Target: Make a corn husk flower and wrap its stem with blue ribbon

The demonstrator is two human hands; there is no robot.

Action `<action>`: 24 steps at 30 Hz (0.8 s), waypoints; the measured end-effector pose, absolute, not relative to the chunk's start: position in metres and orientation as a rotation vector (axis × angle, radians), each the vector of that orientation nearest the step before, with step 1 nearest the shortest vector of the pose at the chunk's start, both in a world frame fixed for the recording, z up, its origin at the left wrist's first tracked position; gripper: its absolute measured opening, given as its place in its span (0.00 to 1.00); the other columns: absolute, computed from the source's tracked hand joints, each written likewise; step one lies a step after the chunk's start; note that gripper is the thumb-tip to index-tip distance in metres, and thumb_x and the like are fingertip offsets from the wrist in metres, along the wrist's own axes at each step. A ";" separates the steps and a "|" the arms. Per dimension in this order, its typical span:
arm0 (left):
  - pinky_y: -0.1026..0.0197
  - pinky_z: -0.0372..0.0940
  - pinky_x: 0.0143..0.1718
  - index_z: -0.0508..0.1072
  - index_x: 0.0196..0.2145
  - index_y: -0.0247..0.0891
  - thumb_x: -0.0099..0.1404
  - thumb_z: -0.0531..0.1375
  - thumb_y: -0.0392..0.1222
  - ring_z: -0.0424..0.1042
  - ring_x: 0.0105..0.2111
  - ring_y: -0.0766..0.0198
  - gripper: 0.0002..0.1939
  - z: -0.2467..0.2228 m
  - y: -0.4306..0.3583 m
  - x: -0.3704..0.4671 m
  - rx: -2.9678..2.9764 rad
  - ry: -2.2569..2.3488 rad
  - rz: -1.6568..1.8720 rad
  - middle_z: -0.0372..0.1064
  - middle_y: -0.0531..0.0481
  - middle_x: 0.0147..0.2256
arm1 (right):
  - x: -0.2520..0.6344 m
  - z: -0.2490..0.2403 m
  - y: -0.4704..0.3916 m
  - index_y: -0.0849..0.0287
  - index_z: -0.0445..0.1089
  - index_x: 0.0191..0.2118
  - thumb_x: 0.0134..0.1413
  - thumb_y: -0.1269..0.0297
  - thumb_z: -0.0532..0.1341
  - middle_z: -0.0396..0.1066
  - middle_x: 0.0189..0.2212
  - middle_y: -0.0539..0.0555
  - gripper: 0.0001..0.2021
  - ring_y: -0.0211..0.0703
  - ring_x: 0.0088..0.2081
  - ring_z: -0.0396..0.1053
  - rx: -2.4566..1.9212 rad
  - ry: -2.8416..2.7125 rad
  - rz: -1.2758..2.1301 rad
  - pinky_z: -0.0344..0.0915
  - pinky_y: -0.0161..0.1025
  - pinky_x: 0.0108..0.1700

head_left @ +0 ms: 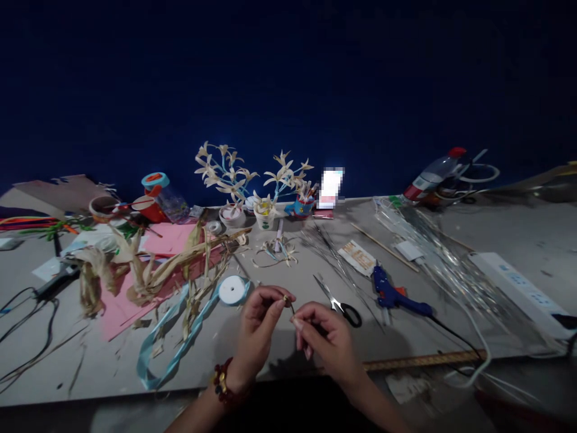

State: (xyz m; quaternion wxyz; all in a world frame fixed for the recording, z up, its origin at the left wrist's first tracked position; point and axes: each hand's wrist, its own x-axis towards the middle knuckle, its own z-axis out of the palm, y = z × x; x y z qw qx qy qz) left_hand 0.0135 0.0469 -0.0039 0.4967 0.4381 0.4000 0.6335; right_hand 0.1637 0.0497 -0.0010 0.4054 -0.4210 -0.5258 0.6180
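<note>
Near the table's front edge, my left hand [261,322] pinches a small yellowish tip [285,299] between thumb and forefinger. A thin dark wire [292,310] runs from that tip into the fingertips of my right hand [322,337], which are closed on its other end. Just right of my hands lie black-handled scissors [345,308] with the blades partly apart. A white spool [232,290] of light blue ribbon [155,373] lies to the left, the ribbon looping loosely over the table. Loose thin wires [347,270] lie beyond the scissors.
Dried corn husks [148,276] spread over pink paper [117,316] at left. Husk flowers [225,171] stand in cups at the back, near a lit phone screen [331,186]. A blue glue gun [399,296], clear-wrapped bundles [433,258] and a power strip [523,288] lie at right.
</note>
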 end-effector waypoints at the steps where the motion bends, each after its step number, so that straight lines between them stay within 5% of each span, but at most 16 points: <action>1: 0.62 0.65 0.46 0.74 0.37 0.40 0.70 0.60 0.37 0.72 0.42 0.63 0.03 -0.003 0.047 0.014 1.078 0.979 1.542 0.75 0.48 0.39 | 0.163 -0.001 0.050 0.59 0.70 0.32 0.59 0.53 0.63 0.66 0.17 0.46 0.13 0.32 0.18 0.61 -1.047 -1.301 1.584 0.61 0.28 0.20; 14: 0.63 0.64 0.41 0.72 0.31 0.38 0.64 0.66 0.41 0.69 0.37 0.64 0.07 -0.006 0.050 0.020 0.786 0.963 1.511 0.70 0.50 0.34 | 0.153 -0.014 0.050 0.58 0.69 0.35 0.59 0.48 0.65 0.69 0.21 0.47 0.16 0.34 0.21 0.65 -1.003 -1.196 1.622 0.63 0.29 0.22; 20: 0.70 0.58 0.17 0.68 0.28 0.38 0.58 0.70 0.44 0.65 0.25 0.70 0.14 0.000 0.055 0.026 0.421 0.774 1.353 0.66 0.53 0.33 | 0.150 -0.016 0.053 0.57 0.68 0.33 0.60 0.49 0.63 0.71 0.22 0.48 0.16 0.35 0.22 0.66 -1.010 -1.271 1.538 0.65 0.30 0.24; 24: 0.71 0.60 0.13 0.67 0.29 0.38 0.57 0.71 0.45 0.64 0.22 0.72 0.16 0.002 0.054 0.028 0.379 0.761 1.293 0.65 0.55 0.33 | 0.148 -0.017 0.053 0.57 0.68 0.32 0.61 0.50 0.63 0.68 0.24 0.47 0.15 0.33 0.21 0.66 -1.018 -1.309 1.489 0.64 0.30 0.24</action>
